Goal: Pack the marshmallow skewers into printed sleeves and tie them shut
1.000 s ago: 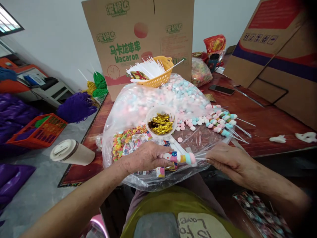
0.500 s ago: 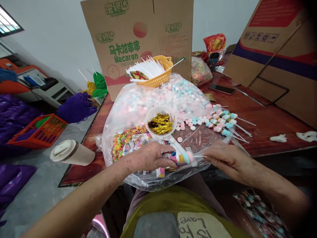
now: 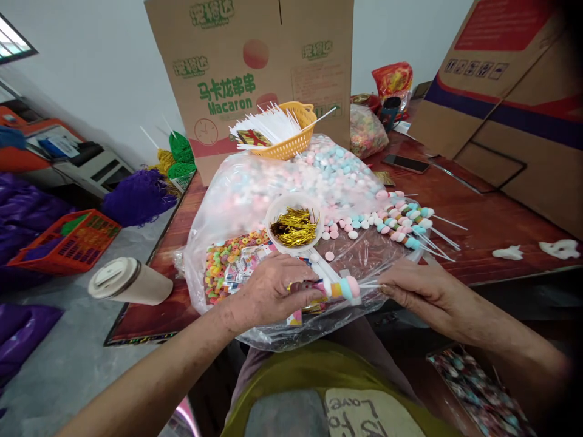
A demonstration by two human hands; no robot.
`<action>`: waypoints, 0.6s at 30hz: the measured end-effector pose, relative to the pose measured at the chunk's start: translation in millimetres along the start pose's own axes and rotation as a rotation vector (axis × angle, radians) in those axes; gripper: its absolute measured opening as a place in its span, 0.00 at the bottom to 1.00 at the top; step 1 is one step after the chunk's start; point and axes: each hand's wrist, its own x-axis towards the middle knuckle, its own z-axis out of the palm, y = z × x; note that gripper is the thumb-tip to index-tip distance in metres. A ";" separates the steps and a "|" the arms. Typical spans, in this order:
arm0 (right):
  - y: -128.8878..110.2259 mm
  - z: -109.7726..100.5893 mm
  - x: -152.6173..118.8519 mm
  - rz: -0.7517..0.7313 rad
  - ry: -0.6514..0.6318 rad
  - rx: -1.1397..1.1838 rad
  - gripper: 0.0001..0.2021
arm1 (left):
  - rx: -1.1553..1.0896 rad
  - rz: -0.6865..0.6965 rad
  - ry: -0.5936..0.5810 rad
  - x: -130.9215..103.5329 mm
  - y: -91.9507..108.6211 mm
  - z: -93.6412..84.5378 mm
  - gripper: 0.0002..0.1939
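Observation:
A candy skewer with pink, blue and yellow-orange pieces lies level between my hands, above the clear plastic. My left hand is closed around its left end, with thumb and fingers hiding the pieces there. My right hand pinches the thin white stick at the other end; more than one stick seems to lie there. Just beyond my left hand stands a white bowl of gold twist ties. Ring-shaped cereal and small printed packets lie to its left.
A large bag of pastel candies fills the middle of the table. A yellow basket of white sticks rests behind it. Finished skewers are piled at right. A lidded cup stands at left. Cardboard boxes and a phone are farther back.
My right hand has shifted slightly right, with the skewer moving a little the same way. My left fingers have curled a bit farther over its left end. The view has shifted slightly.

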 end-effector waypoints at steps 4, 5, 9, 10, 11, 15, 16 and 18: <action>-0.4 3.4 0.3 -0.019 -0.042 -0.029 0.11 | 0.060 -0.032 -0.074 1.5 2.3 1.3 0.09; -0.2 4.5 0.0 -0.024 -0.038 -0.040 0.10 | 0.072 -0.039 -0.077 1.0 2.4 1.6 0.09; 0.2 6.5 -1.7 -0.040 -0.053 -0.091 0.10 | 0.096 -0.021 -0.010 -4.1 3.4 1.3 0.09; 0.2 5.8 -2.0 -0.046 -0.057 -0.099 0.10 | 0.110 0.005 0.017 -6.0 3.8 1.4 0.08; 0.1 4.7 -2.3 -0.053 -0.063 -0.098 0.10 | 0.132 0.034 0.043 -7.9 4.1 1.7 0.08; -0.2 0.4 -1.5 -0.058 -0.081 -0.060 0.10 | 0.219 0.109 0.110 -12.8 4.4 6.1 0.07; -0.4 0.2 -0.7 -0.061 -0.083 -0.052 0.10 | 0.226 0.111 0.118 -12.8 4.3 7.7 0.07; -1.1 1.5 1.4 -0.082 -0.075 -0.045 0.11 | 0.236 0.096 0.128 -11.2 3.8 11.4 0.07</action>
